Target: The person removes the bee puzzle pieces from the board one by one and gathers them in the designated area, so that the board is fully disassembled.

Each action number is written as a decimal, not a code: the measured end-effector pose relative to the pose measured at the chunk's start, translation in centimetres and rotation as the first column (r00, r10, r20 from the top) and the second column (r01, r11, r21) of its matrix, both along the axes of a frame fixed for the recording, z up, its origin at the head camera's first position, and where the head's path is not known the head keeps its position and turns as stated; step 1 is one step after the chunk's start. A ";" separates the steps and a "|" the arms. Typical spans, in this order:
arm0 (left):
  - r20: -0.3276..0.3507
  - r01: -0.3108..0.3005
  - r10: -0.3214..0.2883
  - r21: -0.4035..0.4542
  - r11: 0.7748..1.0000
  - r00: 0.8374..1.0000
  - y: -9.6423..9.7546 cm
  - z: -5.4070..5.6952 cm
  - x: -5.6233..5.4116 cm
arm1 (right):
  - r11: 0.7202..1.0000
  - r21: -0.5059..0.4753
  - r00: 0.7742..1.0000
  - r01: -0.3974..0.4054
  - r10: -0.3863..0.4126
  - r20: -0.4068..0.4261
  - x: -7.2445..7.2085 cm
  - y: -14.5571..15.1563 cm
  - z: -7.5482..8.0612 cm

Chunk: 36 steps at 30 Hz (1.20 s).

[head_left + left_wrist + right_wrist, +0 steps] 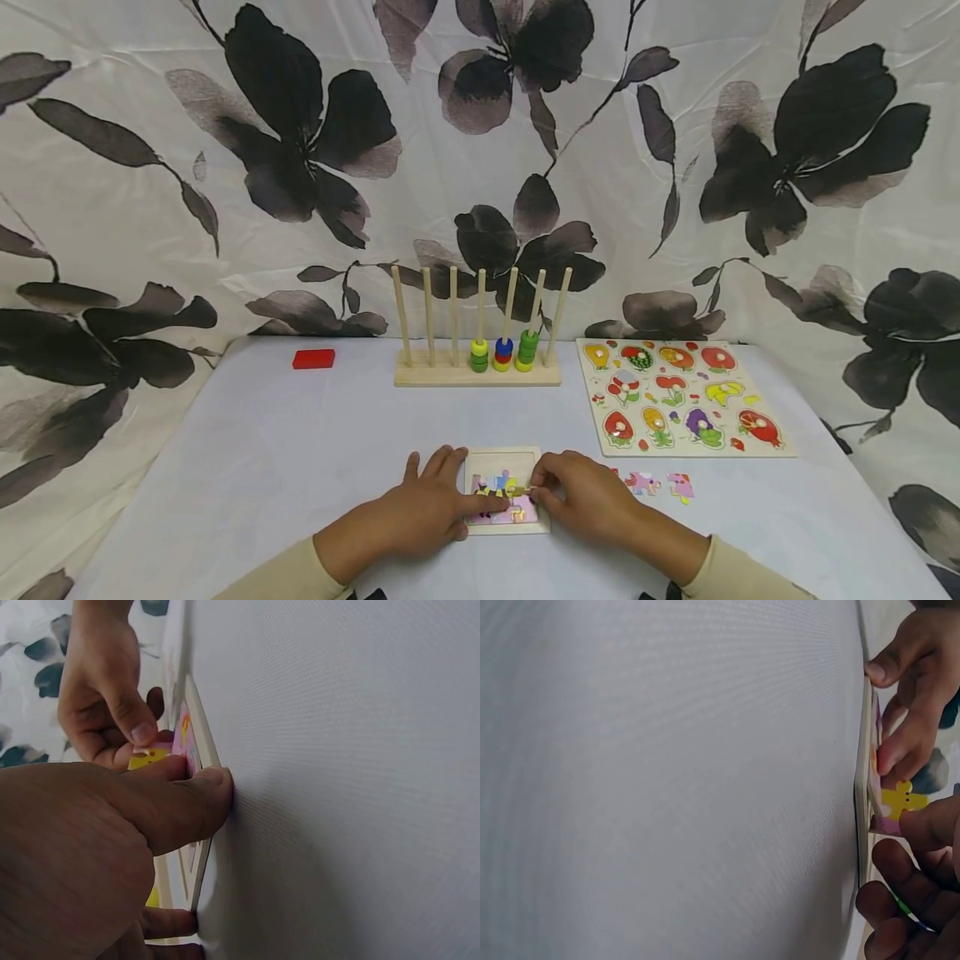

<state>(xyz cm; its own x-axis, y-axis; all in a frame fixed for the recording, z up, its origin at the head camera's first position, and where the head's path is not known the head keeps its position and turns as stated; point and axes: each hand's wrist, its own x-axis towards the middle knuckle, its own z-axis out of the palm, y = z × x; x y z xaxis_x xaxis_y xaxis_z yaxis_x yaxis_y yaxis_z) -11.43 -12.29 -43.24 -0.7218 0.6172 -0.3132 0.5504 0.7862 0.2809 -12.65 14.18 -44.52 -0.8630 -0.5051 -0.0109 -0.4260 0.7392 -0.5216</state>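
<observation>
A small wooden puzzle tray (507,528) with pink and multicoloured jigsaw pieces in its lower part lies near the front of the table. My left hand (423,510) rests spread over the tray's left side, one finger pressing on the pieces and another digit against the frame's near edge in the left wrist view. At the tray's right side my right hand (592,500) pinches a yellow puzzle piece (901,799) between thumb and finger. The piece stands tilted over the fitted ones, touching or nearly touching them; I cannot tell which.
Loose puzzle pieces (642,482) lie right of my right hand, partly hidden by it. Behind them is a fruit peg board (697,400). A wooden peg stand (435,377) with coloured rings is at the back middle, and a red block (313,359) at back left.
</observation>
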 end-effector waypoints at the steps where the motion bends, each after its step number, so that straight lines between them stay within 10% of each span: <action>1: 0.006 -0.001 0.001 -0.006 1.000 1.000 0.0 0.0 0.0 | 1.000 0.000 1.000 0.007 -0.007 0.005 0.0 0.0 0.0; 23: -0.020 -0.037 0.038 0.037 0.999 0.999 -0.1 -0.4 0.0 | 0.974 -0.083 0.977 0.210 -0.212 -0.016 0.0 2.8 1.1; 29: -0.019 -0.054 0.055 0.043 0.998 0.998 -0.2 -0.3 0.1 | 0.997 -0.076 0.999 -0.028 0.026 -0.019 0.9 3.9 0.9; 36: -0.009 -0.062 0.062 0.042 0.997 0.998 -0.1 -0.1 0.2 | 0.967 -0.053 0.968 -0.249 0.250 0.006 1.5 2.9 0.2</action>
